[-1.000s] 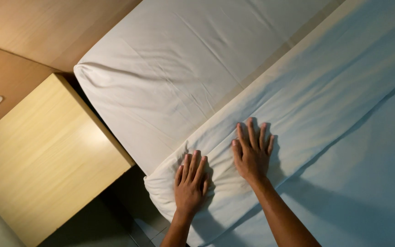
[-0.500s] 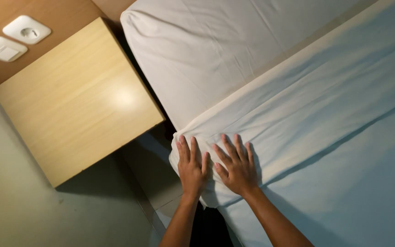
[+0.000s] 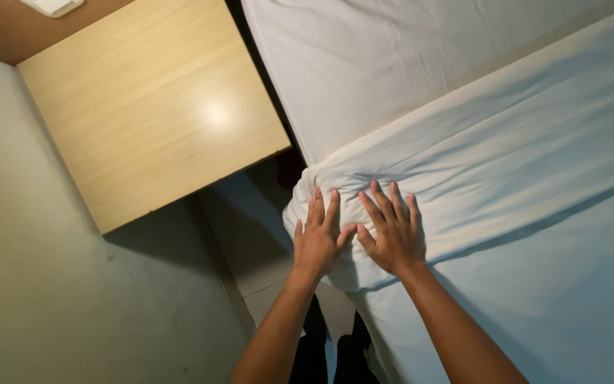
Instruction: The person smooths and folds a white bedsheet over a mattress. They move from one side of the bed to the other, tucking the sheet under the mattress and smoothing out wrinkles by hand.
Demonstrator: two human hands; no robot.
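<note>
Pressing both hands flat on the corner of the folded white sheet point(image 3: 463, 171), we note the left hand point(image 3: 318, 242) palm-down at the very corner, fingers point(image 3: 333, 206) spread and straight, gripping nothing; the right hand point(image 3: 392, 238) lies just beside it, thumbs nearly touching, fingers likewise spread open and flat on the cloth, holding nothing; the folded sheet runs as a broad band across the bed from that corner toward the upper right, its rounded corner bulging slightly past the bed's edge; small creases fan out from under our fingertips; beneath and to the right of the band the pale blue bed cover point(image 3: 570, 299) lies mostly smooth, with one long crease running along below the fold; above the band a white pillow point(image 3: 392, 64) lies against the head of the bed, apart from our hands; to the left of the bed stands a light wooden nightstand point(image 3: 151, 107), its top bare with a bright glare spot; a dark gap separates it from the mattress; a white wall fitting point(image 3: 51, 6) shows at the top edge, cut off; our dark-clad legs point(image 3: 328, 355) show between the forearms, over the pale floor point(image 3: 72, 313).
</note>
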